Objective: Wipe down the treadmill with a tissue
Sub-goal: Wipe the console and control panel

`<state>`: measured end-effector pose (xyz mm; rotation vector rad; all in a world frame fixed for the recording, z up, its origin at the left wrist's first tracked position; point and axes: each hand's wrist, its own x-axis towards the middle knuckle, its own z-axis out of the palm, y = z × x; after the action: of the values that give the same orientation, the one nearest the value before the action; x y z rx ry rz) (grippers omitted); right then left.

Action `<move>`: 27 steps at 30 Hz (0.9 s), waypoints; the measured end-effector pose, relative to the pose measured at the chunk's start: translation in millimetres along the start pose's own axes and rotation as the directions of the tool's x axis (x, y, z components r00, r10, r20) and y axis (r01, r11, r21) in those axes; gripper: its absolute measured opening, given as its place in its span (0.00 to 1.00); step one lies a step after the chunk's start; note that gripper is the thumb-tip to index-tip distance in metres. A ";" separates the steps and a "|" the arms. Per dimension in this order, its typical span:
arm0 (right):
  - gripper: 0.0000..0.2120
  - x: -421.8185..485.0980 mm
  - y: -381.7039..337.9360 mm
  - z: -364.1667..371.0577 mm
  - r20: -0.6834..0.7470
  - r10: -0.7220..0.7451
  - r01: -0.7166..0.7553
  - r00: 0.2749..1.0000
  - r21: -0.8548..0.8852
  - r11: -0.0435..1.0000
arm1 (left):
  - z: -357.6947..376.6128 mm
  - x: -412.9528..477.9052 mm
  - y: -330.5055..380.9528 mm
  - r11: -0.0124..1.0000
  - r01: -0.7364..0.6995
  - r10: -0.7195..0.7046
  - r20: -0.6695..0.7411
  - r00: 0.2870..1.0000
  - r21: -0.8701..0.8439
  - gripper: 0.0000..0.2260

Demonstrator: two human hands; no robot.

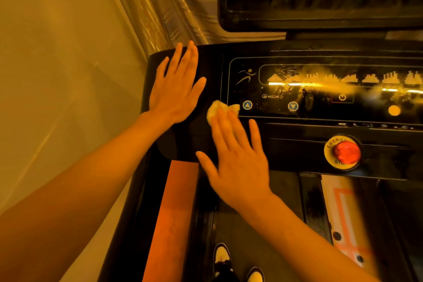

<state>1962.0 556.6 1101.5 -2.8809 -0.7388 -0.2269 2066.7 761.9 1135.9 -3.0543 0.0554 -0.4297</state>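
Left hand (176, 89) lies flat, palm down, fingers straight and slightly spread, holding nothing, on the left end of the glossy black treadmill console (183, 144). Just right of it, the crumpled pale tissue wad (215, 109) sits on the console at the control panel's lower-left corner, beside the round blue up-arrow button (247, 105). Right hand (240, 162) presses the tissue under straight fingertips, not curled round it; red round emergency-stop knob (346, 152) further right.

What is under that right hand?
A crumpled tissue sticks out past the right hand's fingertips on the black console; how much lies beneath the fingers is hidden.
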 end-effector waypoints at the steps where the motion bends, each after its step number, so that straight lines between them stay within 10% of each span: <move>1: 0.38 -8.4 15.2 -4.2 -0.004 0.024 -0.024 1.000 -0.012 1.000 | -0.5 0.0 0.2 1.000 0.000 0.000 0.000 1.000 -0.009 0.32; 7: 0.40 -48.2 59.4 -16.4 -0.049 0.224 -0.225 0.973 -0.009 0.974 | -2.2 -0.2 1.5 0.998 0.019 -0.018 0.009 1.000 -0.052 0.33; 27: 0.37 -11.2 27.7 -11.5 0.024 -0.022 0.022 0.999 -0.021 1.000 | -2.5 -2.0 5.2 0.998 0.051 -0.051 0.000 0.999 -0.044 0.34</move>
<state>1964.6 525.3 1107.5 -2.9013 -0.7770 -0.2043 2064.0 756.6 1137.4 -3.1051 -0.0133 -0.4386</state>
